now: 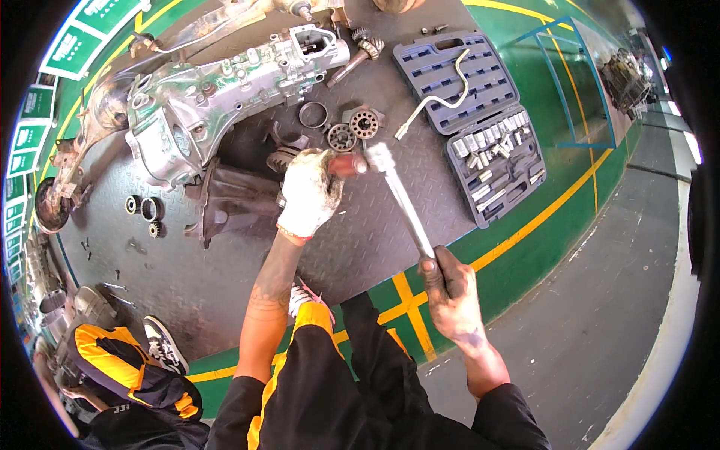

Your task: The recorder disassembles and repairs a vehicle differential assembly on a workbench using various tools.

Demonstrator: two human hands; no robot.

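Note:
My left hand [309,193], in a white work glove, is closed around a reddish-brown cylindrical piece [348,165]. Its far end meets the head of a long silver metal-handled tool [403,206]; whether the two are joined, I cannot tell. My bare, dirt-stained right hand [452,294] grips the handle's lower end. Behind the glove lies a dark cast housing [234,196], partly hidden. Just beyond are two round parts with holes, one a dark disc [365,124], and a metal ring [313,115].
A large silver-grey gearbox casing [225,90] lies at the back left. To the right, an opened socket-set case [457,67] has a bent pale rod [461,75] across it. Small rings and a gear [155,229] sit at left. Another person's shoe [166,345] is at the lower left.

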